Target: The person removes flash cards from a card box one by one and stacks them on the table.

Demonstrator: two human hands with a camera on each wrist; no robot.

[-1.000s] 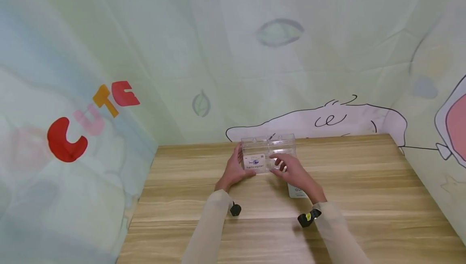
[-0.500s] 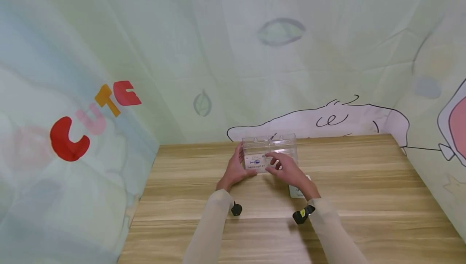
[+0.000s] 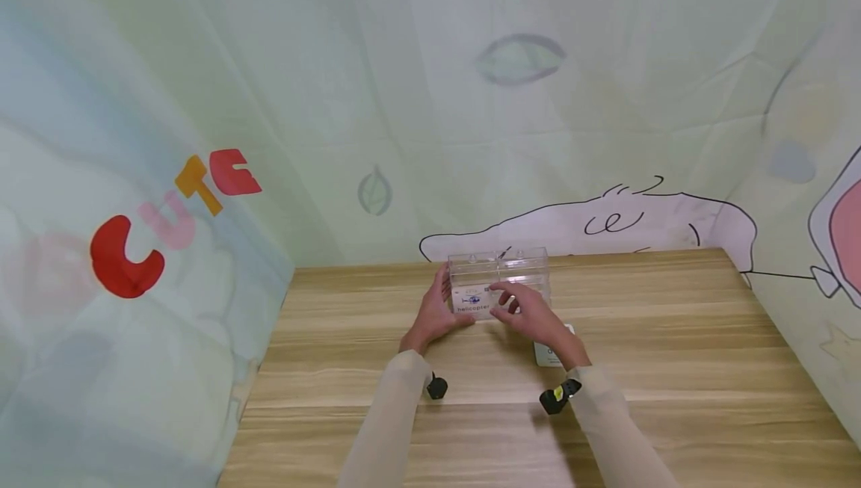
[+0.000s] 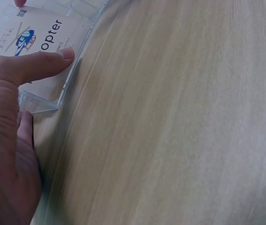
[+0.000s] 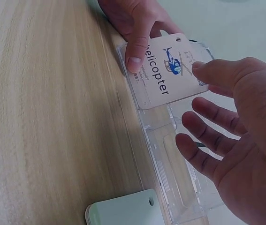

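A clear plastic box (image 3: 523, 264) with two side-by-side compartments stands near the table's back edge. In its left compartment is a white helicopter card (image 5: 163, 70), printed with a blue helicopter and the word "helicopter". My left hand (image 3: 433, 316) grips the box's left end. Its thumb (image 4: 43, 65) lies across the lower part of the card, and its other fingers go behind the box. My right hand (image 3: 534, 316) pinches the card's right edge between thumb and index finger. The remaining fingers of that hand (image 5: 252, 117) are spread, bent, over the right compartment, where no card shows.
A pale green-edged card stack (image 5: 128, 211) with a punched hole lies on the wooden table (image 3: 336, 368), in front of the box and partly under my right wrist. A printed cloth backdrop (image 3: 437, 137) rises right behind the table's back edge.
My right hand has shifted a little left, from beside the helicopter card onto its right edge, uncovering more of the other card stack. Over the last half second both hands stay put.
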